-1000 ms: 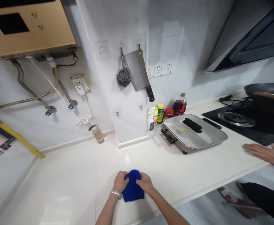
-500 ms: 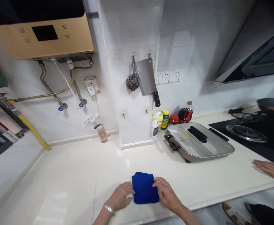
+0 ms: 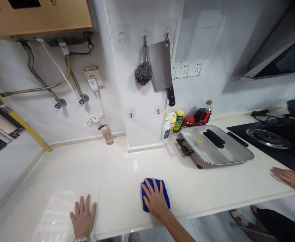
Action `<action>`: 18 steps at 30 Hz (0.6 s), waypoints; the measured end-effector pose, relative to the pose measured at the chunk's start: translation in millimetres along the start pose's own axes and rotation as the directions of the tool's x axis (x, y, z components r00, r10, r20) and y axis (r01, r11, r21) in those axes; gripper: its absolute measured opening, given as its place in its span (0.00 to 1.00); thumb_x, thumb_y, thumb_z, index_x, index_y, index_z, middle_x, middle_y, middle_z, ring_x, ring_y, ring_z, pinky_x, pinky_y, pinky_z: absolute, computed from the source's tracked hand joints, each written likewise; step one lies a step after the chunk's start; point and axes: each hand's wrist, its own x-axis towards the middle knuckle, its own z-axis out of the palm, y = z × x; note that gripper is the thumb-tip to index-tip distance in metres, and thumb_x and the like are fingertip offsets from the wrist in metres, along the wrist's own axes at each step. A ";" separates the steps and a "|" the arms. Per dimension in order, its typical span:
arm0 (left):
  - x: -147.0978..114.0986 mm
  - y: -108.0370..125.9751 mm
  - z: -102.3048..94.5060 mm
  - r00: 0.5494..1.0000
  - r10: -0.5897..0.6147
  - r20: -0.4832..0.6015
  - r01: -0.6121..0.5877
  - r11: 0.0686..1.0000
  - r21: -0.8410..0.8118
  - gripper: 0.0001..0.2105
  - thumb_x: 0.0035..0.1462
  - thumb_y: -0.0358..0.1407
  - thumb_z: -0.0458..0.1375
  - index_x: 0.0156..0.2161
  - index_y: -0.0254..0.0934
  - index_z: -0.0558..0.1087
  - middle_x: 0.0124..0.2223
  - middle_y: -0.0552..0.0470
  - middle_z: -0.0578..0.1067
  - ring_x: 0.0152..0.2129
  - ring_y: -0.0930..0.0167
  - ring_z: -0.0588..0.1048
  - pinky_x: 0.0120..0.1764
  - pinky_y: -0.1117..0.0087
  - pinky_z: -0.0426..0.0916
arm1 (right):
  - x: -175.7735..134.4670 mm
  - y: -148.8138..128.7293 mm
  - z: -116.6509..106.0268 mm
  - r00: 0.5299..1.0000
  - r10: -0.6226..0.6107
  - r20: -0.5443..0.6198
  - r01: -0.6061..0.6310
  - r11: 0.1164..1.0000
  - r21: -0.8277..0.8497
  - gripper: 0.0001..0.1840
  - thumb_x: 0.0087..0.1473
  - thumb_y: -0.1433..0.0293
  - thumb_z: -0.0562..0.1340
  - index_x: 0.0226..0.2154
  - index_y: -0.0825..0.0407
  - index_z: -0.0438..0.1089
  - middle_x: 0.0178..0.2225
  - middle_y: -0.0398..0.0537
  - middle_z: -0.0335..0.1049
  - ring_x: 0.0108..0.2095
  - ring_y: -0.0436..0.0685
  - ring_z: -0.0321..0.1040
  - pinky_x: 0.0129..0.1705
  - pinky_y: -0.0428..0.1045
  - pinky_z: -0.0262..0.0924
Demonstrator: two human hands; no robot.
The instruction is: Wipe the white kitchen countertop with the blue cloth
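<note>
A folded blue cloth [image 3: 166, 199] lies flat on the white countertop [image 3: 122, 188] near its front edge. Resting on top of it is my right hand [image 3: 156, 201], palm down with the fingers spread; the cloth's middle is hidden beneath. Off to the left, my left hand [image 3: 83, 216] lies flat on the bare counter, fingers apart, a bracelet at the wrist. It holds nothing.
An electric pan [image 3: 215, 151] with a glass lid stands at the right, before a spray bottle [image 3: 166, 127] and several jars. A glass jug [image 3: 107, 134] is by the wall. A cleaver [image 3: 160, 65] and steel scrubber [image 3: 143, 73] hang above. Another person's hand [image 3: 290, 178] rests at far right.
My right hand has moved from the cloth's right edge onto its top and spread flat. My left hand has left the cloth's left edge and come down on the counter further left.
</note>
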 end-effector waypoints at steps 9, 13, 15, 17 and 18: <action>0.4 7.6 2.2 1.000 0.008 -0.025 -0.009 1.000 -0.012 0.33 0.64 0.53 0.34 0.68 0.42 0.56 0.72 0.42 0.51 0.69 0.51 0.45 0.64 0.38 0.43 | -89.5 190.7 -38.2 0.869 0.472 -0.150 -0.495 0.813 -0.307 0.30 0.63 0.63 0.44 0.66 0.44 0.56 0.69 0.47 0.50 0.69 0.72 0.38 0.65 0.76 0.31; -0.5 6.9 4.5 1.000 0.002 -0.026 -0.002 1.000 -0.003 0.33 0.64 0.52 0.34 0.68 0.42 0.56 0.73 0.44 0.50 0.69 0.52 0.44 0.65 0.39 0.42 | -107.7 252.7 -38.9 0.691 0.686 -0.228 -0.723 0.645 -0.249 0.33 0.63 0.57 0.40 0.67 0.46 0.53 0.69 0.53 0.49 0.67 0.77 0.42 0.61 0.79 0.34; -0.3 5.9 5.8 1.000 0.010 -0.028 -0.009 1.000 0.006 0.33 0.64 0.52 0.35 0.68 0.41 0.56 0.73 0.44 0.50 0.70 0.52 0.44 0.65 0.39 0.41 | -95.8 253.5 -31.9 0.634 0.728 -0.261 -0.773 0.593 -0.225 0.35 0.63 0.55 0.39 0.67 0.47 0.54 0.68 0.57 0.49 0.66 0.80 0.41 0.60 0.81 0.34; 0.1 4.6 7.1 0.999 0.018 -0.038 -0.017 1.000 0.016 0.32 0.64 0.51 0.35 0.68 0.40 0.56 0.73 0.44 0.50 0.70 0.52 0.43 0.65 0.39 0.41 | -70.0 235.3 -23.6 0.656 0.701 -0.279 -0.755 0.612 -0.236 0.35 0.63 0.56 0.38 0.66 0.51 0.56 0.68 0.60 0.49 0.66 0.82 0.39 0.60 0.82 0.30; 0.4 3.9 7.6 0.999 0.021 -0.044 -0.020 1.000 0.022 0.32 0.64 0.51 0.36 0.68 0.41 0.57 0.73 0.44 0.50 0.70 0.53 0.43 0.65 0.39 0.41 | -52.7 221.7 -19.8 0.691 0.668 -0.278 -0.723 0.644 -0.250 0.35 0.63 0.58 0.38 0.66 0.52 0.56 0.68 0.60 0.48 0.67 0.82 0.38 0.60 0.82 0.29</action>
